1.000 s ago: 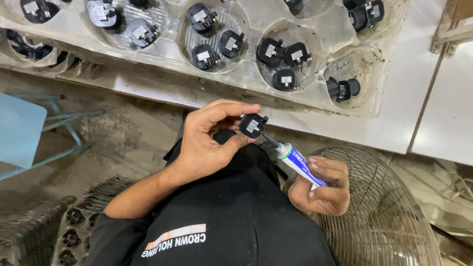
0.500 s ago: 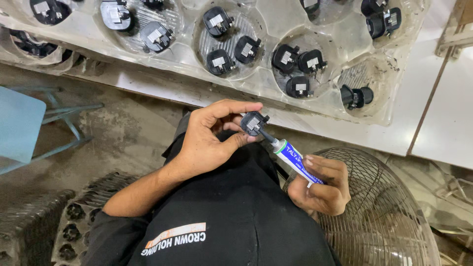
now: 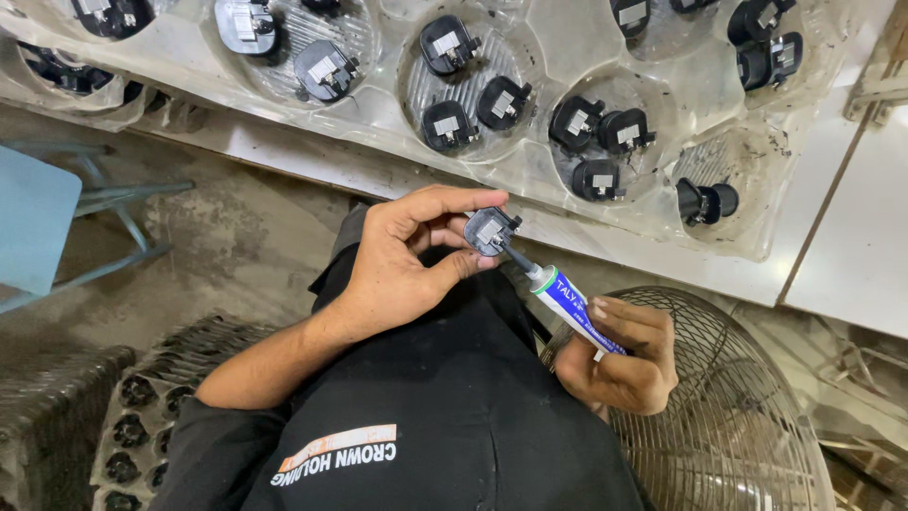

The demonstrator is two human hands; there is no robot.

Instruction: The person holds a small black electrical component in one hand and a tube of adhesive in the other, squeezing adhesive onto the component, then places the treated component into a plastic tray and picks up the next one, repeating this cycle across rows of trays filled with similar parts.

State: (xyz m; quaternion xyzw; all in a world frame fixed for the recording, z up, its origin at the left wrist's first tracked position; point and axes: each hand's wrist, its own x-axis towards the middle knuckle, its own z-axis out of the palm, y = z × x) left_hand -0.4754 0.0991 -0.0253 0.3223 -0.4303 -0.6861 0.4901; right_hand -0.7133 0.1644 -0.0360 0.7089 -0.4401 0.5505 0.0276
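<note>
Little has been shifted since earlier — only the clear tray (image 3: 558, 203) on the bench (image 3: 851, 237) is sliding slightly in view.
Small black plug part (image 3: 490, 231) is being pinched by the left hand (image 3: 411, 260); blue-white tube (image 3: 572, 305) is being clenched in the right hand (image 3: 624, 355) — both judged light, part rigid, tube soft.

Above my left hand (image 3: 402, 270) the way is closed by the clear plastic tray (image 3: 558, 203) full of black parts (image 3: 596, 128). Beside my right hand (image 3: 624, 364) the wire fan guard (image 3: 747, 416) stands very near. Between my hands, over my lap, there is open room.
</note>
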